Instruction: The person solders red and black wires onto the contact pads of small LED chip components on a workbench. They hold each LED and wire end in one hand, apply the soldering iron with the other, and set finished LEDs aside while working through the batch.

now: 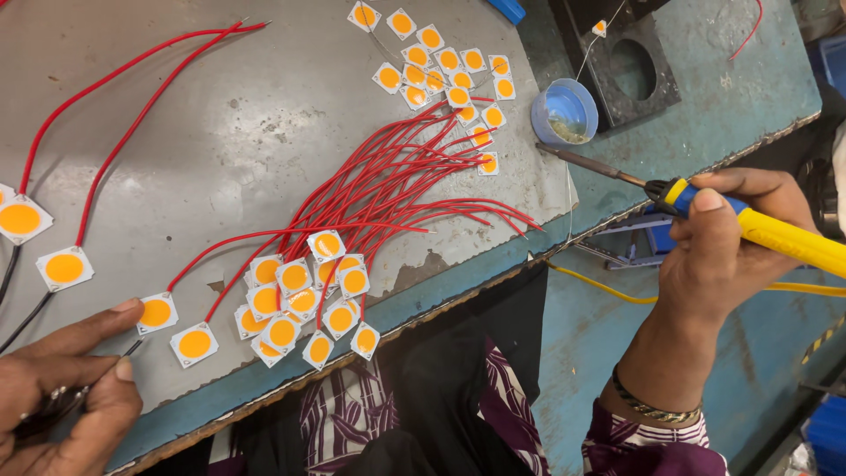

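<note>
Where the grey, scuffed metal worktop [238, 132] spreads widest, a fan of thin red wires [388, 189] crosses it, ending at a heap of small white square chips with orange discs [304, 304]. Right of that heap, the right hand [727, 242] is clenched around a yellow-handled soldering iron [705, 207]. Left of it, the left hand [66, 388] pinches slim metal tweezers [53, 407] beside one chip [157, 313].

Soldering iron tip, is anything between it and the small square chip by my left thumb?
Yes. The soldering iron in the right hand is far right; the fan of red wires and a pile of chips lie between it and that chip by the left hand.
</note>
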